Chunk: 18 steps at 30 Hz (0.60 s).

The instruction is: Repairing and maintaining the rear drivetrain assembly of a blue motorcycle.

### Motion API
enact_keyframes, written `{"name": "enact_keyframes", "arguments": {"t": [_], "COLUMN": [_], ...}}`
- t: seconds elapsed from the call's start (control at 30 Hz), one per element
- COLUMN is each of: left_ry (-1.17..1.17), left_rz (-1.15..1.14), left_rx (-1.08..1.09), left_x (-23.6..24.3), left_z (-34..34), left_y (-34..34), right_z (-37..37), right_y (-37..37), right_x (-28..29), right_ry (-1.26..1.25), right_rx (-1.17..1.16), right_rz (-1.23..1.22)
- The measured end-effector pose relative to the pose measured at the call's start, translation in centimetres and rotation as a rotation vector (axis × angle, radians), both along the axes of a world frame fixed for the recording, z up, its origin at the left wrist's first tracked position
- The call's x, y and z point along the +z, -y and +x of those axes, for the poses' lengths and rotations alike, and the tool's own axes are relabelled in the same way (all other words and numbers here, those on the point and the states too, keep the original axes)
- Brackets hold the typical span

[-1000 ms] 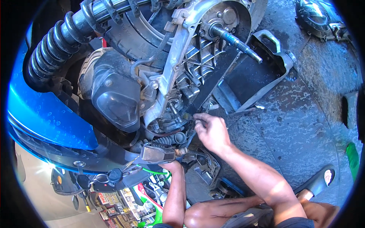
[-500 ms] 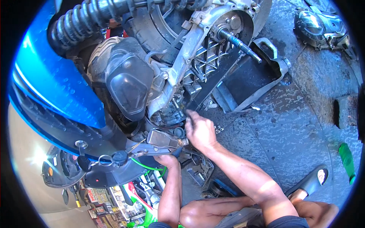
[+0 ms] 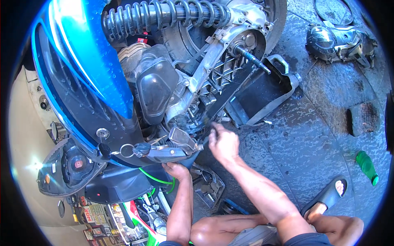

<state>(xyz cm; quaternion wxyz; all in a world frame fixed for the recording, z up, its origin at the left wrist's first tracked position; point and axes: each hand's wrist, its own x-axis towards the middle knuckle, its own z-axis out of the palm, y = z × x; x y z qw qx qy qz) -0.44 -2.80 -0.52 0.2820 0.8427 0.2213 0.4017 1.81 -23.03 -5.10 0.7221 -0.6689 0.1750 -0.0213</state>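
My right hand [image 3: 225, 143] is closed round a small dark tool, perhaps a brush; its blurred tip is by the metal shaft [image 3: 193, 116] in the opened engine casing [image 3: 185, 100] of a scooter. My left hand [image 3: 177, 169] is against the underside of the dark body panel [image 3: 164, 154], its fingers mostly hidden behind it. A scuffed black cover [image 3: 156, 93] sits on the engine left of the casing. Beyond my right hand, a cut-open black plastic canister [image 3: 262, 92] lies under the splined rear axle [image 3: 254, 60].
A removed engine cover [image 3: 340, 43] lies on the dark floor at far right, with a block [image 3: 364, 119] and a green bottle [image 3: 366, 167] nearer. Blue bodywork [image 3: 88, 53] and a coil spring [image 3: 168, 14] frame the upper left. Keys hang from the lock [image 3: 102, 133].
My view has shifted, so the scooter's blue bodywork now fills more of the left side. My right hand remains beside the casing, the tool's tip blurred by motion. My left hand keeps its place.
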Motion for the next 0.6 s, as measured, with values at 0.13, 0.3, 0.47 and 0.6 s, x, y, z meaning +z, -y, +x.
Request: {"name": "enact_keyframes", "arguments": {"t": [0.13,0.3,0.47,0.6], "left_ry": [-0.063,-0.038,-0.057,-0.037], "left_rz": [0.159,0.174,0.140,0.118], "left_rx": [0.160,0.147,0.130,0.098], "left_x": [-0.1,0.1,0.2,0.4], "left_z": [-0.2,-0.4,-0.2,-0.1], "left_y": [-1.1,-2.0,-0.4,-0.4], "right_z": [0.1,0.3,1.9,1.6], "right_y": [-1.9,-0.4,-1.3,-2.4], "right_x": [1.1,-0.1,-0.2,1.0], "right_ry": [-0.023,0.218,0.195,-0.048], "right_rx": [0.042,-0.095,-0.080,0.032], "right_rz": [0.208,-0.110,-0.148,0.176]}}
